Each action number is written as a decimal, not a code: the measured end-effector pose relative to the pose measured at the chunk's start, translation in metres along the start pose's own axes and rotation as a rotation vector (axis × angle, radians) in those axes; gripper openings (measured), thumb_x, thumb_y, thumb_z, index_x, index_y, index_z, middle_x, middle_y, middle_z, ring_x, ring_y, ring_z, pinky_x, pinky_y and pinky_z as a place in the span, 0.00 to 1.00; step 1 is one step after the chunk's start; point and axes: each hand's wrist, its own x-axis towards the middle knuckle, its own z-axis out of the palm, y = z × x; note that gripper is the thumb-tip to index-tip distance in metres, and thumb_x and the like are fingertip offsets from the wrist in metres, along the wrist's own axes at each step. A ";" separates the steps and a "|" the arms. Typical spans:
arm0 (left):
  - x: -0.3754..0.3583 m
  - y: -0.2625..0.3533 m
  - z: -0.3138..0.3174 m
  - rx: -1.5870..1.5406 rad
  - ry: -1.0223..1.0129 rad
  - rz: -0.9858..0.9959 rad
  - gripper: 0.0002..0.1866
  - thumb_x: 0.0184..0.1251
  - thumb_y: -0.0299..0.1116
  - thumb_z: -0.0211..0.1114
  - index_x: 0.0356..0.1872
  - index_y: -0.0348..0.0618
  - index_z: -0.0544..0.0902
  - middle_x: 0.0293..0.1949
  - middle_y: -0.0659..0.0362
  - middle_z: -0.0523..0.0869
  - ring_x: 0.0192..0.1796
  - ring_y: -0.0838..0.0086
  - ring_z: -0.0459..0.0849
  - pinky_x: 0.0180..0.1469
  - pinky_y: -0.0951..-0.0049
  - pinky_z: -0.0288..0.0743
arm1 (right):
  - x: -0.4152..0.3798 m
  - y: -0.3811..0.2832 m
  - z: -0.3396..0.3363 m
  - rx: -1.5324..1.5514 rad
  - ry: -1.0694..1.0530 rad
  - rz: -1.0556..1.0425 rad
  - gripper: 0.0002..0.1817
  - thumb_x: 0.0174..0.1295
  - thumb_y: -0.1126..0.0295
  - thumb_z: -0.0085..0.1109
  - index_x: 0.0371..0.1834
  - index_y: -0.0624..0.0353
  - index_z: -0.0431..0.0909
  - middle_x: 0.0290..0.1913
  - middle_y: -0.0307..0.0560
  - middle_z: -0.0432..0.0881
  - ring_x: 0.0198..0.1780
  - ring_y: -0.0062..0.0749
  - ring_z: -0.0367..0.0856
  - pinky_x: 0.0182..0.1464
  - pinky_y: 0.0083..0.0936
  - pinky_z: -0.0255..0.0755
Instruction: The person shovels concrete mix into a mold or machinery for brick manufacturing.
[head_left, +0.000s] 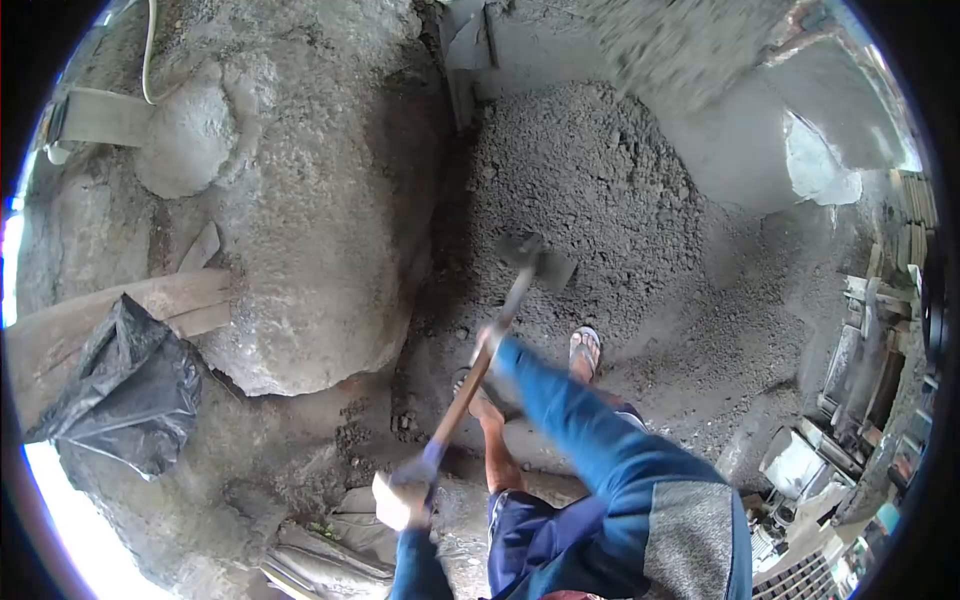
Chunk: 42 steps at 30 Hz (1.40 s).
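Observation:
A long-handled shovel [468, 405] slants across the middle of the head view, its dark blade [540, 262] at the near part of a grey heap of crumbly earth [590, 180]. My right hand [487, 345], at the end of a blue sleeve, is closed around the shaft below the blade. At the handle's rear end, my left hand [403, 502] is wrapped on the grip; glare and blur wash out its fingers. My feet in sandals [585, 350] stand on the ground just short of the heap.
A large rock [310, 220] rises close on the left. A black plastic bag [130, 390] lies over a wooden beam [110, 320]. Stacked boards and scrap [860, 360] line the right side. Smooth grey sheeting [740, 140] borders the heap's far right.

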 end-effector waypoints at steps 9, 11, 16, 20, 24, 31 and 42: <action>-0.097 -0.001 0.014 -0.305 -0.063 -0.426 0.28 0.67 0.60 0.62 0.20 0.56 0.59 0.18 0.68 0.57 0.16 0.77 0.60 0.17 0.72 0.57 | -0.033 -0.058 -0.059 -0.059 0.501 0.132 0.05 0.65 0.67 0.57 0.40 0.49 0.71 0.28 0.39 0.72 0.25 0.37 0.74 0.33 0.50 0.75; -0.100 -0.020 -0.013 -0.222 -0.024 -0.478 0.26 0.68 0.59 0.61 0.19 0.55 0.64 0.17 0.66 0.65 0.14 0.75 0.63 0.15 0.70 0.60 | -0.057 -0.040 -0.086 0.005 0.548 0.193 0.05 0.65 0.67 0.57 0.41 0.48 0.72 0.27 0.40 0.73 0.24 0.37 0.74 0.28 0.46 0.76; -0.100 -0.045 -0.070 -0.033 -0.132 -0.386 0.29 0.70 0.60 0.59 0.16 0.53 0.63 0.13 0.66 0.63 0.13 0.75 0.61 0.17 0.70 0.61 | -0.124 0.007 -0.154 0.264 0.570 0.196 0.13 0.66 0.69 0.57 0.50 0.44 0.68 0.29 0.40 0.73 0.23 0.38 0.73 0.25 0.46 0.71; -0.110 0.006 -0.049 -0.074 -0.436 -0.517 0.33 0.71 0.65 0.53 0.12 0.53 0.66 0.08 0.63 0.66 0.10 0.71 0.61 0.16 0.68 0.61 | -0.245 -0.097 -0.102 0.334 0.748 -0.068 0.15 0.61 0.79 0.59 0.47 0.49 0.71 0.29 0.44 0.75 0.23 0.40 0.75 0.25 0.48 0.72; -0.133 0.058 0.019 -0.090 -0.710 -0.619 0.34 0.69 0.67 0.54 0.11 0.53 0.66 0.09 0.61 0.69 0.10 0.69 0.66 0.15 0.66 0.64 | -0.352 -0.224 -0.067 0.413 0.866 -0.344 0.09 0.63 0.77 0.57 0.45 0.52 0.73 0.31 0.45 0.76 0.22 0.39 0.74 0.24 0.46 0.70; -0.322 0.248 0.132 -0.333 -1.201 -0.048 0.27 0.70 0.64 0.55 0.25 0.50 0.74 0.19 0.65 0.73 0.19 0.74 0.71 0.22 0.68 0.69 | -0.552 -0.454 -0.052 0.549 0.354 -1.030 0.09 0.63 0.69 0.62 0.29 0.53 0.71 0.23 0.40 0.72 0.24 0.35 0.72 0.30 0.40 0.72; -0.540 0.419 0.092 -0.896 -1.576 2.084 0.13 0.46 0.31 0.73 0.33 0.44 0.79 0.27 0.59 0.79 0.32 0.60 0.80 0.45 0.57 0.79 | -0.754 -0.576 -0.103 0.501 0.008 -1.470 0.12 0.59 0.64 0.65 0.30 0.53 0.70 0.24 0.41 0.73 0.26 0.40 0.75 0.35 0.47 0.76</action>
